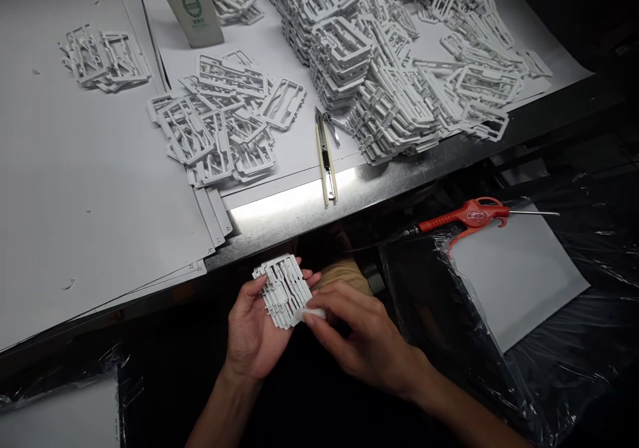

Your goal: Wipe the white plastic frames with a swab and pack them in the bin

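Note:
My left hand point(254, 335) holds a small stack of white plastic frames point(283, 291), thumb over one edge and fingers behind. Above the lap, my right hand point(367, 331) pinches a small white piece point(315, 313) against the stack's lower right corner; its exact kind is unclear. Loose similar frames point(232, 78) lie in a heap on the table just beyond. Farther right rise tall piles of the same frames point(344, 55), partly leaning over. A utility knife point(325, 158) rests at the table's metal edge, with a nail clipper point(331, 128) beside it.
A red air blow gun point(476, 216) lies on black plastic wrap at right, over a grey sheet point(519, 275). A grey box with a green logo point(192, 8) stands at the back. A small group of frames point(104, 58) sits on the white sheet point(90, 168) at left.

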{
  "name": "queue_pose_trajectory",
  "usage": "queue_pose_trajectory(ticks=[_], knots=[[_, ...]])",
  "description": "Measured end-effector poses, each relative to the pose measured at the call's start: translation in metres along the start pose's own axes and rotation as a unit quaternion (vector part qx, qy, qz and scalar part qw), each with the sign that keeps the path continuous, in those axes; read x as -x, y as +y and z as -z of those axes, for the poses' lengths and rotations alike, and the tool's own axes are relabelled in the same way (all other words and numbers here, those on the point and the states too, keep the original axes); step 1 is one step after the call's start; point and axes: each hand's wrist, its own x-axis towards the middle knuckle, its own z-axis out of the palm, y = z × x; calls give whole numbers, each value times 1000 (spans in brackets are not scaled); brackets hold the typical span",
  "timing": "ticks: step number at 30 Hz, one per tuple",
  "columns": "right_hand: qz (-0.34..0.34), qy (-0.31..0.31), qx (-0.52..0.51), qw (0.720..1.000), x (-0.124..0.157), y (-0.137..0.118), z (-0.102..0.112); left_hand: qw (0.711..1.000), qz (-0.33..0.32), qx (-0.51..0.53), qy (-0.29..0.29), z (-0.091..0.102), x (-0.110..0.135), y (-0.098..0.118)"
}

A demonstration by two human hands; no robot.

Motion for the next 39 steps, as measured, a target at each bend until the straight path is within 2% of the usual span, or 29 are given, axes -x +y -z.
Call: queue_pose_trajectory(ticks=[4, 9, 13, 15, 20, 25, 31, 36, 39], knots=[[10, -10, 9, 1000, -2, -1, -10, 1000, 6, -2, 11, -2, 1, -1], [-19, -50, 1, 999, 0, -3, -5, 999, -2, -19, 37, -3, 2, -2], [-1, 15, -9, 1000, -7, -5, -5, 999, -3, -15, 38, -3, 2, -3], [4, 26, 0, 1000, -12, -6, -7, 999, -9, -11, 40, -3, 3, -3], [-1, -34, 22, 999, -12, -5, -6, 999, -16, -13, 42, 0, 4, -2], [-9, 9, 14, 1000, -13, -7, -5, 999, -20, -10, 37, 0, 3, -2], [-15, -49, 45, 998, -12, -7, -1, 999, -18, -14, 31, -2, 3, -2], [-16, -9, 27, 999, -14, -8, -1, 999, -24, -25, 39, -4, 4, -2], [-6, -40, 42, 998, -14, -8, -2, 998, -26, -26, 47, -4, 4, 1]])
